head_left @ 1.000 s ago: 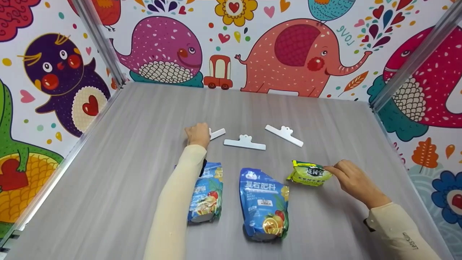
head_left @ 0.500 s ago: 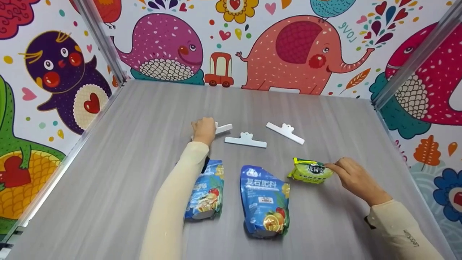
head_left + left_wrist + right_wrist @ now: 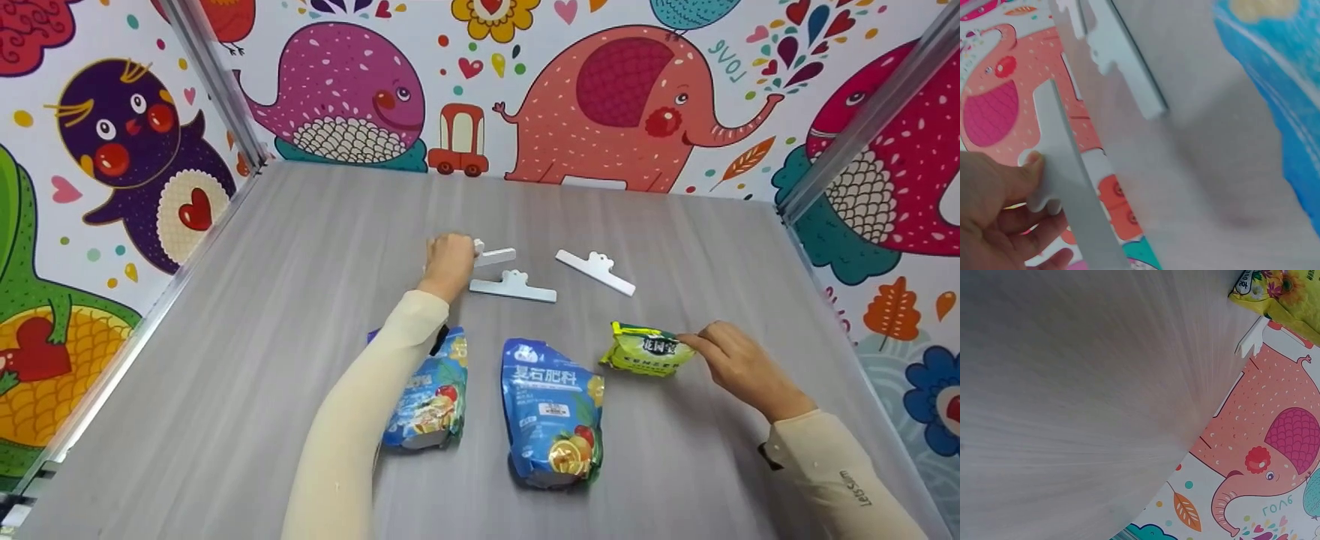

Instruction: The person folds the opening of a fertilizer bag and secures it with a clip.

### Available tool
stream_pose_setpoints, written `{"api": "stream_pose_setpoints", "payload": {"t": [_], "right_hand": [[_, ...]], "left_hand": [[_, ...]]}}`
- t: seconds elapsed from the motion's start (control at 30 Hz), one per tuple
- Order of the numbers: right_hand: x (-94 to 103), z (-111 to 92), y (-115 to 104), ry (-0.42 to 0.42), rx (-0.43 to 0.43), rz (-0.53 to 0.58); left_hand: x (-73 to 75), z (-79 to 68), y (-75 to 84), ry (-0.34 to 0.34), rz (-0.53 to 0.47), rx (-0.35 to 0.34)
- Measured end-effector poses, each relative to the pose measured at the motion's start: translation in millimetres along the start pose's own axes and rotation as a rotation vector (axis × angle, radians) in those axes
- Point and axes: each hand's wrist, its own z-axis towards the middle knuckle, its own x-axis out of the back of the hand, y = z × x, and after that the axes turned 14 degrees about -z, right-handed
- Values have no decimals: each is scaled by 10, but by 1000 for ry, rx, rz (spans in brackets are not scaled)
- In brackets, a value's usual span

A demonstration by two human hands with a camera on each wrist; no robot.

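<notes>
My left hand (image 3: pixel 448 262) pinches the tab of a white sealing clip (image 3: pixel 1067 169) between thumb and fingers. In the head view the hand covers part of that clip, whose long bar sticks out to the right. Just beside it lies a second white clip (image 3: pixel 514 291), and a third clip (image 3: pixel 596 271) rests farther right. At the right, my right hand (image 3: pixel 742 364) pinches the end of a small green and yellow packet (image 3: pixel 649 352). The right wrist view shows only part of this packet (image 3: pixel 1292 298) at its top edge.
Two blue printed pouches, a left pouch (image 3: pixel 431 401) partly under my left forearm and a middle pouch (image 3: pixel 553 412), lie on the grey table (image 3: pixel 225 375). Cartoon-printed walls (image 3: pixel 345 90) and metal posts (image 3: pixel 214 82) enclose the table at the back and sides.
The left hand has moved right with the clip, closer to the second clip. My right hand keeps its pinch on the packet in nearly the same place.
</notes>
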Motion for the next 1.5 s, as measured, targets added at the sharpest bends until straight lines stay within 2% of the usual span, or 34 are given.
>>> {"api": "stream_pose_setpoints", "payload": {"t": [0.47, 0.73, 0.97, 1.17, 1.5], "right_hand": [[8, 6, -10, 6, 3, -1], [21, 7, -10, -10, 4, -26], [10, 25, -13, 17, 7, -19], [2, 33, -5, 41, 3, -1], [-6, 25, -7, 25, -7, -5]], "left_hand": [[48, -138, 473, 6, -71, -259], [68, -236, 690, 48, -82, -409], [61, -329, 827, 57, -89, -480], [46, -410, 947, 102, -134, -557], [-46, -571, 1117, 114, -141, -693]]}}
